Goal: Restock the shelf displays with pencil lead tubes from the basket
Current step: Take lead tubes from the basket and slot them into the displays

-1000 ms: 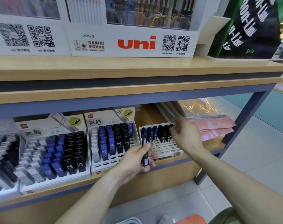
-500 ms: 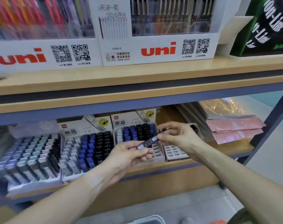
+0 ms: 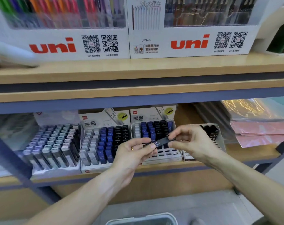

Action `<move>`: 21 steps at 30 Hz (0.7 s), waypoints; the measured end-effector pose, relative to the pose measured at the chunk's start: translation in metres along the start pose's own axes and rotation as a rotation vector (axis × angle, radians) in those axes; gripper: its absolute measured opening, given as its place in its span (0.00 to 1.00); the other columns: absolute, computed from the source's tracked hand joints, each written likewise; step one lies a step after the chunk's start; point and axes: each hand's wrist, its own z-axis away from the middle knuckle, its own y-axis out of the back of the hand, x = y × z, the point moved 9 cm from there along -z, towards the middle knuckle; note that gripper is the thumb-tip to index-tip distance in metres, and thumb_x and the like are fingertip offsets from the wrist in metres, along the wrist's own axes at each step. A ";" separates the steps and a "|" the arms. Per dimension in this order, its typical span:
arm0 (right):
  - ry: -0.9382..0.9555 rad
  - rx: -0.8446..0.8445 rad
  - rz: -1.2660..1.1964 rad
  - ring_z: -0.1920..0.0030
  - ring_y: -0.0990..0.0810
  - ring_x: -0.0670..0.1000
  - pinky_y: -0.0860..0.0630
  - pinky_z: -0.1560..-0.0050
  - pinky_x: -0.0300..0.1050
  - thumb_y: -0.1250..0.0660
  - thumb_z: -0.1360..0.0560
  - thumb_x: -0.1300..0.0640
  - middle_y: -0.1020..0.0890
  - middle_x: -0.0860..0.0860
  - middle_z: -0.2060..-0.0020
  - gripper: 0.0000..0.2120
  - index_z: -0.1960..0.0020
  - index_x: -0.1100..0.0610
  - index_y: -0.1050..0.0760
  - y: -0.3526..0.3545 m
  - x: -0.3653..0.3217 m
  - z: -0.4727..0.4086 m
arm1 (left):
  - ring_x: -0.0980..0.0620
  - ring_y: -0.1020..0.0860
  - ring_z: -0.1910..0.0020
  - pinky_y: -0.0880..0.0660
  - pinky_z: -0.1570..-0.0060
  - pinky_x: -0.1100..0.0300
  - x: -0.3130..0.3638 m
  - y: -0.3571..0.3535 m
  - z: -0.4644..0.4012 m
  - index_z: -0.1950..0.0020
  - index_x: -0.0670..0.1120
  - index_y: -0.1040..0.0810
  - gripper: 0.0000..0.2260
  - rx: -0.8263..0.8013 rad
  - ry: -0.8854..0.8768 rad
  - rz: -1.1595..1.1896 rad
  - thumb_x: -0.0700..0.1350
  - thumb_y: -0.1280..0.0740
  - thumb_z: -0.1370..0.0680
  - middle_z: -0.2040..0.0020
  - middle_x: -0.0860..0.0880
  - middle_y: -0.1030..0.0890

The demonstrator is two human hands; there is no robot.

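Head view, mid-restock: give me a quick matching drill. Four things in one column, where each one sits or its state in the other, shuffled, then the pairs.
Things:
1. black lead tube
2. pink packets
3. uni pen boxes
4. basket

Places or states:
A. on the upper shelf
B. bottom edge of the view, below the arms
C. pinched between left hand and right hand
D. lower shelf, far right

Pairs: 1-C, 2-D, 3-A, 4-B
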 end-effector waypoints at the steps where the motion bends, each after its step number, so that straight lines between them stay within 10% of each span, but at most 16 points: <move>1: -0.003 0.004 0.003 0.55 0.14 0.53 0.17 0.51 0.44 0.20 0.32 0.65 0.13 0.52 0.57 0.08 0.56 0.57 0.17 0.001 0.000 0.000 | 0.41 0.14 0.49 0.19 0.43 0.55 -0.001 -0.001 0.000 0.42 0.38 0.18 0.14 0.005 -0.002 0.001 0.34 0.24 0.27 0.51 0.41 0.13; 10: -0.190 -0.325 0.128 0.59 0.17 0.45 0.25 0.57 0.34 0.22 0.27 0.54 0.12 0.51 0.57 0.11 0.48 0.54 0.20 -0.023 0.020 0.015 | 0.49 0.15 0.56 0.19 0.51 0.58 0.006 0.002 -0.001 0.45 0.41 0.17 0.12 0.107 -0.121 -0.141 0.40 0.22 0.27 0.56 0.43 0.12; 21: -0.032 -0.160 0.059 0.58 0.16 0.49 0.20 0.54 0.39 0.23 0.26 0.59 0.14 0.51 0.57 0.08 0.48 0.54 0.15 -0.015 0.004 0.004 | 0.56 0.15 0.55 0.21 0.53 0.67 0.003 -0.028 -0.002 0.55 0.53 0.12 0.07 -0.034 -0.224 -0.484 0.41 0.21 0.27 0.58 0.54 0.12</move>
